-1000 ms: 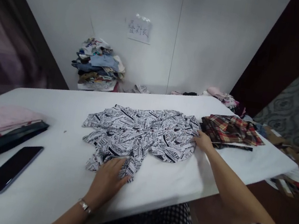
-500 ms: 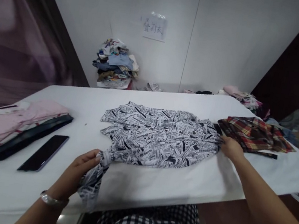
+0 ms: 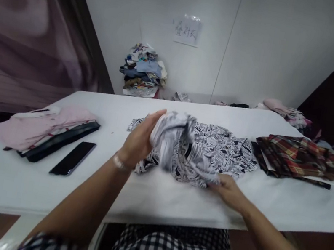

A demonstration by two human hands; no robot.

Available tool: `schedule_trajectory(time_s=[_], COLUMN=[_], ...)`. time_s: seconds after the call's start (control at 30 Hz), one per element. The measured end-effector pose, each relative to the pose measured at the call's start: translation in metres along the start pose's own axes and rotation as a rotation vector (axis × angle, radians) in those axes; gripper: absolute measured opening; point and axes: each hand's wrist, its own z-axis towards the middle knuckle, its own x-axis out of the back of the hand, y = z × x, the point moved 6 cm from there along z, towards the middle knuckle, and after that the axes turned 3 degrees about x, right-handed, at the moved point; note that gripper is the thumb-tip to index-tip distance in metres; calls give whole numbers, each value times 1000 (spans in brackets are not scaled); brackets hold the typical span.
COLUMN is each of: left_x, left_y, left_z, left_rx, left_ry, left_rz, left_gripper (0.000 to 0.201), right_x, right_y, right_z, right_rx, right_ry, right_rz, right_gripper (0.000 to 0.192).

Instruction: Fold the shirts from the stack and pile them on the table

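A white shirt with black newspaper print (image 3: 221,147) lies on the white table in front of me, its near-left part lifted and bunched. My left hand (image 3: 142,140) holds the raised part up over the shirt's left side, fingers closed on the cloth. At the shirt's near edge, my right hand (image 3: 229,191) pinches the fabric. The lifted cloth is smeared by motion and covers part of the shirt beneath it.
A stack of folded pink and dark clothes (image 3: 48,126) and a black phone (image 3: 73,158) lie on the left. To the right is a plaid shirt (image 3: 302,158). A clothes pile (image 3: 144,70) stands by the wall under a paper sign (image 3: 186,30).
My left hand has raised the shirt's near-left part and carried it up and to the right. My right hand has moved from the right end to the near edge. The view has shifted slightly.
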Motion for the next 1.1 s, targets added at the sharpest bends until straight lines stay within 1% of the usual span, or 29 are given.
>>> schedule_trajectory(time_s=[0.03, 0.07, 0.1, 0.13, 0.17, 0.23, 0.27, 0.33, 0.4, 0.43, 0.5, 0.57, 0.63, 0.7, 0.77, 0.8, 0.83, 0.87, 0.9, 0.93, 0.97, 1.0, 1.03, 1.1], left_x=[2, 9, 19, 29, 38, 54, 59, 66, 71, 75, 83, 91, 97, 101, 104, 105, 106, 106, 107, 109, 113, 120, 129, 148], left_y=[-6, -18, -30, -42, -52, -68, -76, -93, -109, -116, -126, -125, -111, -86, -59, -49, -44, -43, -47, -55, -64, -72, -79, -86], left_z=[20, 35, 44, 45, 41, 17, 1, -33, -58, -66, -69, -63, -55, -53, -60, -66, -71, -76, -79, -81, -82, -80, -77, -64], left_rx=[8, 61, 108, 125, 115, 43, -3, -92, -147, -155, -145, -138, -196, -334, -496, -555, -585, -576, -526, -442, -342, -237, -138, 21], left_ry=[44, 124, 218, 285, 308, 293, 255, 162, 76, 52, 35, 57, 117, 200, 264, 269, 242, 168, 68, -34, -111, -138, -101, 94], left_rz=[-6, -2, 35, 100, 199, 493, 664, 935, 1120, 1182, 1246, 1234, 1181, 1154, 1189, 1225, 1264, 1296, 1310, 1303, 1274, 1229, 1184, 1145], left_gripper=[52, 53, 51, 49, 45, 42, 41, 41, 44, 44, 36, 28, 29, 30, 25, 23, 22, 23, 25, 28, 32, 36, 40, 46], right_x=[18, 38, 56, 73, 86, 107, 114, 130, 145, 150, 158, 160, 160, 160, 159, 159, 159, 161, 164, 166, 167, 166, 163, 157], right_y=[9, 19, 29, 41, 52, 78, 91, 114, 130, 136, 145, 149, 150, 150, 151, 153, 156, 159, 162, 166, 170, 173, 175, 175], right_z=[8, 16, 22, 26, 28, 23, 18, 3, -13, -19, -27, -30, -29, -30, -33, -36, -41, -45, -50, -55, -58, -59, -60, -58], right_rx=[-62, -113, -151, -184, -216, -274, -300, -338, -363, -376, -432, -494, -520, -517, -508, -503, -504, -508, -522, -535, -530, -523, -511, -482], right_ry=[66, 154, 233, 297, 333, 380, 391, 417, 442, 448, 433, 398, 384, 378, 337, 311, 297, 300, 321, 351, 359, 356, 341, 299], right_rz=[48, 70, 75, 53, 24, -30, -79, -244, -465, -554, -657, -693, -719, -758, -790, -794, -789, -777, -758, -737, -714, -700, -700, -743], right_gripper=[27, 27, 29, 33, 38, 45, 45, 41, 39, 41, 48, 53, 53, 48, 42, 39, 37, 35, 34, 33, 33, 33, 35, 36])
